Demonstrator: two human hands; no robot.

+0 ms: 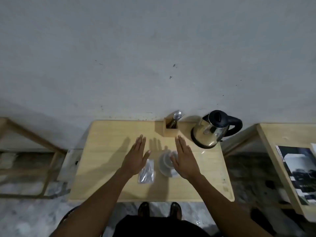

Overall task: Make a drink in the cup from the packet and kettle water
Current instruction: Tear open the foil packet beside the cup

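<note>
Person's dark-clothed torso (159, 226) at bottom edge, sandalled feet (159, 209) just beyond it on the floor, toes at the near edge of the light wood table (106, 168). Both bare forearms reach forward over the table. Left hand (136, 156) flat, palm down, fingers straight and together, thumb out to the side, gripping nothing; it hovers just left of the cup (166, 164). Right hand (184, 159) same pose, flat and released, fingers pointing away from the body, its thumb side overlapping the cup's right edge in this view; contact cannot be told. Cup is clear plastic, upright, mid-table between the two hands. Silvery packet (146, 171) lies flat just left of the cup, partly under the left hand's thumb side. Steel kettle (212, 129) with black lid and handle stands behind and right of the cup, at the table's far corner. Wooden utensil box (171, 128) holding spoons (177, 116) stands behind the cup, against the wall (153, 57).
</note>
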